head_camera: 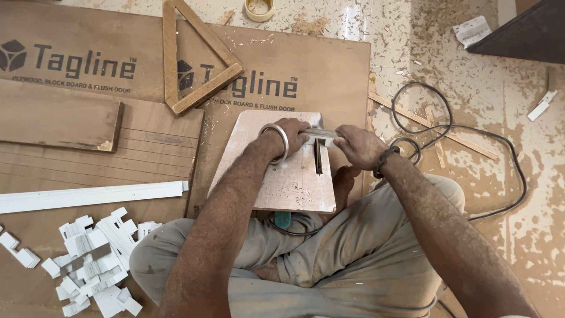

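left hand: (291, 134) closed on white strip (322, 135), metal bangle at wrist
right hand: (359, 146) gripping same strip from the other end
strip: lies across saw slot (318, 158), on top of small table (276, 176)
table: sits on plywood sheet (329, 76), over person's crossed legs
floor left: long white strip (88, 196), pile of cut pieces (97, 259)
behind: wooden triangle (197, 59), tape roll (259, 8)
right: black cable (471, 129) on sawdust

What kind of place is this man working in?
Probably a carpentry workshop floor. Brown plywood sheets lie around, sawdust covers the pale floor, and both hands hold a thin strip at a small saw blade set in a board.
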